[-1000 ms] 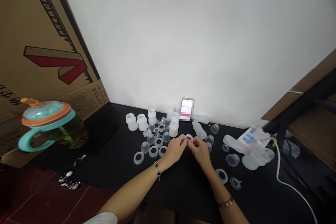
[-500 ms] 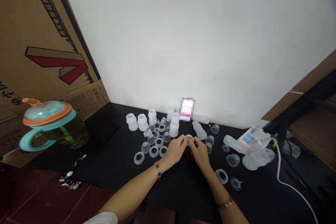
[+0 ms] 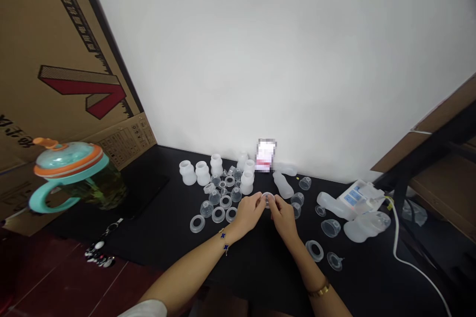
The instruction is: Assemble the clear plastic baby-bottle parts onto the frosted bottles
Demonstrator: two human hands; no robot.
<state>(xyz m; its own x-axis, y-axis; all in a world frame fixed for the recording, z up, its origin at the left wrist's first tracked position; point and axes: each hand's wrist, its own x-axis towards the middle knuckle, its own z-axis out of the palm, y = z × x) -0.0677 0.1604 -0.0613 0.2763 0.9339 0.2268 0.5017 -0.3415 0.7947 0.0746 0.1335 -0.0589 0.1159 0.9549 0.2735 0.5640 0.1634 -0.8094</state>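
My left hand (image 3: 250,211) and my right hand (image 3: 283,216) meet over the black table (image 3: 178,237), both pinching one small clear plastic ring part (image 3: 267,199) between their fingertips. To the left of my hands lie several clear rings and domed caps (image 3: 219,205). Behind them stand several white bottle-shaped pieces (image 3: 203,173). Another white bottle (image 3: 282,185) lies just beyond my fingers.
A teal and orange lidded jug (image 3: 70,176) stands at the left before a large cardboard box (image 3: 55,74). At the right lie clear cups (image 3: 329,228), loose rings (image 3: 314,250), a white device (image 3: 359,195) and a white cable (image 3: 399,247). A wooden frame (image 3: 439,138) leans at the far right.
My hands have stayed together on the small ring part, with only slight shifts of the fingers. The view has drifted a little.
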